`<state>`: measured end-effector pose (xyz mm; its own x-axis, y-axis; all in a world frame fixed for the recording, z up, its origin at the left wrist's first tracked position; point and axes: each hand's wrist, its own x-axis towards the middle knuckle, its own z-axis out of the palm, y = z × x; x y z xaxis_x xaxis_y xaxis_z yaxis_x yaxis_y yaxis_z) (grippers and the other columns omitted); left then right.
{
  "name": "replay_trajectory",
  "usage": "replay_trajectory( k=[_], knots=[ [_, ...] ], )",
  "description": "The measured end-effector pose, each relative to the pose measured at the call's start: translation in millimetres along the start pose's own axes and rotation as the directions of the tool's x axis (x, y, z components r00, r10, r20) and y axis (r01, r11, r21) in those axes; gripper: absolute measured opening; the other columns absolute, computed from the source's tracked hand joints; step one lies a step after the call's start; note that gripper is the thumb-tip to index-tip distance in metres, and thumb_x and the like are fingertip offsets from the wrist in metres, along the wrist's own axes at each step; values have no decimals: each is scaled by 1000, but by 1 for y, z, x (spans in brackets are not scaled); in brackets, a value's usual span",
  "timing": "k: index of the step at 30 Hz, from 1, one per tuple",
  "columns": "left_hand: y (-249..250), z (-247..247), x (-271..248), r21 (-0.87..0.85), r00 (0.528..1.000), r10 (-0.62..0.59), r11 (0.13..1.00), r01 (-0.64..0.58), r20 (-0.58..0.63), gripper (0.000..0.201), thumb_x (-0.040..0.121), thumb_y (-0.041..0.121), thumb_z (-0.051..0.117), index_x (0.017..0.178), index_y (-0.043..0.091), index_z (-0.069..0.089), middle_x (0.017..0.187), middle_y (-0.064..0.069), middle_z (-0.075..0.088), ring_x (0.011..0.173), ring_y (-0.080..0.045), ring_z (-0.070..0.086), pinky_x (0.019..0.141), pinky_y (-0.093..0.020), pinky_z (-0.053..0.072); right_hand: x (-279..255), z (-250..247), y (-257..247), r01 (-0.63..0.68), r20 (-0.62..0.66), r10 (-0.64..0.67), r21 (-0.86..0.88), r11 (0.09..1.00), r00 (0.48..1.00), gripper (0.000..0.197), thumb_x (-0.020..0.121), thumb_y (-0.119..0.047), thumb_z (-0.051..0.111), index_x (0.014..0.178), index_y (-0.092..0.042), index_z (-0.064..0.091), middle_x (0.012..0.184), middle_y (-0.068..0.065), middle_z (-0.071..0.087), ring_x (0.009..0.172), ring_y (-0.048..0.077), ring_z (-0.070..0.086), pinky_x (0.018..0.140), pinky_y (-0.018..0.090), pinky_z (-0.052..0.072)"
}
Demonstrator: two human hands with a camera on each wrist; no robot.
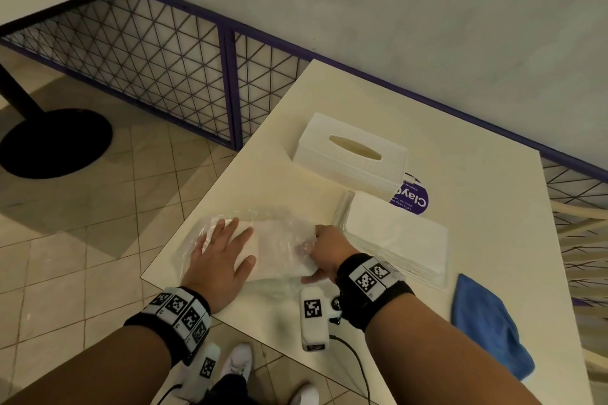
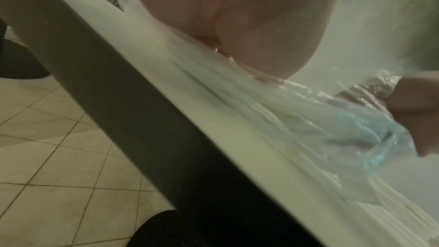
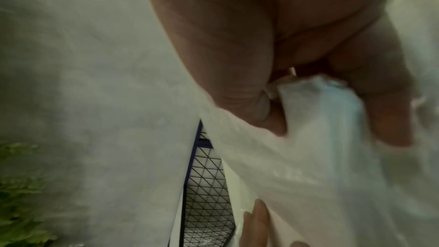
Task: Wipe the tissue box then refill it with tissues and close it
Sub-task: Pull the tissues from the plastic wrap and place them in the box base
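While left hand lies flat on the tissue pack, right hand fingers pinch its wrapper.

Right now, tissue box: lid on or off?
On. The white tissue box sits upright on the table, slotted top in place; no tissue shows in the slot.

Left hand laid flat at lower centre-left of the head view, fingers spread and straight, right hand placed just right of it, fingers curled and pinched, both forearms extended from the bottom edge, wrists banded.
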<state>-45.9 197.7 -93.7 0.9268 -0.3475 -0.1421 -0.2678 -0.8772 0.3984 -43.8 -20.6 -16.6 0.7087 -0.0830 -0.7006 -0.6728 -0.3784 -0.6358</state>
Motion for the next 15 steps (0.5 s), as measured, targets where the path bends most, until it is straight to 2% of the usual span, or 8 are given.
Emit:
replay_trajectory(
  k=[3,4,6,9,12,13,15],
  knots=[
    [-4,-1,-3,25,999,-42,999,42,20,77,80,65,4,148,34,21,160,4,4,147,-15,-6,116,-40,-8,-16,-17,-4,5,-97,12,176,984,995,16,89,-3,49,104,-4,54,104,21,60,66,32,66,47,34,58],
    [-5,-2,-4,34,998,-58,998,57,37,77,80,66,3,149,35,18,160,4,2,147,-16,-7,116,-41,-7,-23,-26,-2,18,-117,8,219,976,993,17,89,-1,48,104,-1,54,101,23,61,57,31,65,43,32,55],
    [-4,-5,-3,62,993,-91,994,87,74,72,84,64,7,149,35,15,161,3,-1,147,-17,-8,117,-43,-7,-38,-45,6,41,-158,-5,226,973,987,18,88,0,45,105,-1,53,93,23,64,49,29,63,44,31,55],
    [1,-12,0,104,980,-146,986,133,135,58,95,54,19,150,33,16,161,1,-3,147,-19,-8,118,-45,-5,-61,-78,28,64,-238,-19,183,981,971,17,89,-5,50,105,-6,56,94,18,66,61,29,68,52,34,57],
    [19,-31,8,207,944,-238,959,192,228,58,96,54,15,148,30,23,161,-2,4,147,-22,-1,117,-47,1,-83,-109,59,99,-348,-32,179,979,937,13,90,-8,55,102,-11,59,99,13,63,82,30,64,63,42,60],
    [29,-40,12,219,947,-253,953,209,198,59,95,55,15,145,27,30,160,-3,11,146,-22,7,117,-47,7,-90,-117,69,115,-388,-36,181,977,921,13,90,-8,56,102,-11,60,101,15,63,87,31,63,65,44,60],
    [55,-59,16,161,984,-178,971,175,8,57,95,53,22,137,22,45,151,-4,33,137,-22,32,111,-45,25,-101,-131,89,166,-451,-71,174,971,890,12,89,-9,59,101,-11,63,103,20,65,91,35,62,66,48,60]
  ],
)
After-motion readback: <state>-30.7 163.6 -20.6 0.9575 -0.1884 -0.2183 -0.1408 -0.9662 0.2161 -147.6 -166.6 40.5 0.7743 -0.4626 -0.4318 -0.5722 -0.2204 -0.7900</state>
